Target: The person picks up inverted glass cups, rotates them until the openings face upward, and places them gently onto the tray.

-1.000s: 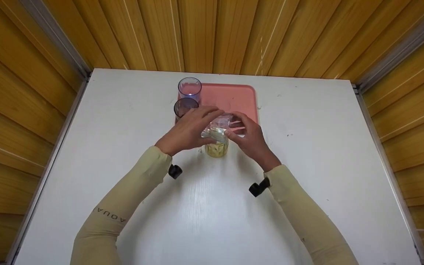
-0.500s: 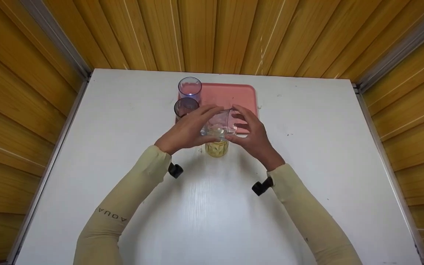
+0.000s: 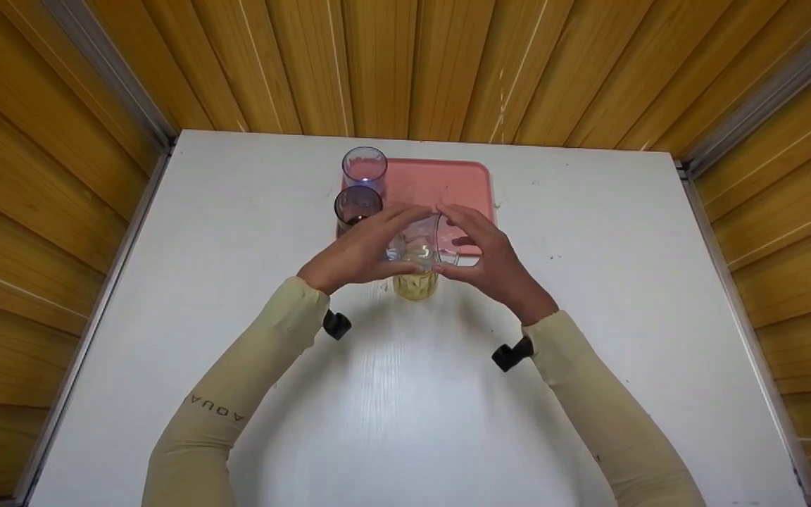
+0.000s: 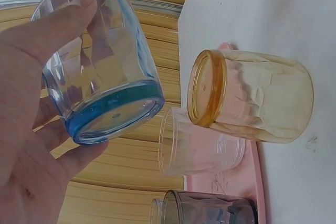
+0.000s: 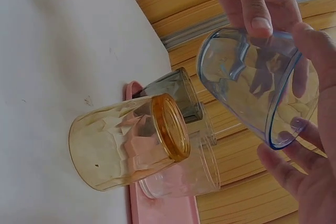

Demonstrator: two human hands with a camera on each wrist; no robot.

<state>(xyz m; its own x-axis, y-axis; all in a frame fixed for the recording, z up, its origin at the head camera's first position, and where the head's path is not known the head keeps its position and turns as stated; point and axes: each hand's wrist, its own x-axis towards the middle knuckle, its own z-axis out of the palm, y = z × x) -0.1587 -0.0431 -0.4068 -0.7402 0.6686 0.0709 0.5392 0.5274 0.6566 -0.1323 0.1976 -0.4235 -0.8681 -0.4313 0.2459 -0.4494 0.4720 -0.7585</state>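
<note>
Above an amber drinking glass (image 3: 416, 286), both hands hold a clear drinking glass with a blue tint (image 4: 118, 51). It lies tilted on its side, its open rim towards the right hand and its thick blue base lower in the left wrist view. My left hand (image 3: 358, 248) grips its side, thumb across the wall and fingers behind. Curved around the rim is my right hand (image 3: 495, 262), thumb on one edge and fingertips at the other (image 5: 278, 163). The amber glass stands upside down on the table, base up, touched by neither hand.
A pink tray (image 3: 465, 179) lies behind the hands. On its left side stand a smoky grey glass (image 3: 357, 203) and a bluish glass (image 3: 365, 165). A colourless glass (image 5: 186, 169) stands behind the amber one. Wood-look panels (image 3: 448, 70) border the white table (image 3: 391, 422).
My right hand has moved slightly right, its fingers spread wider at the glass. The held glass has turned, its rim now facing right. The left hand has barely moved.
</note>
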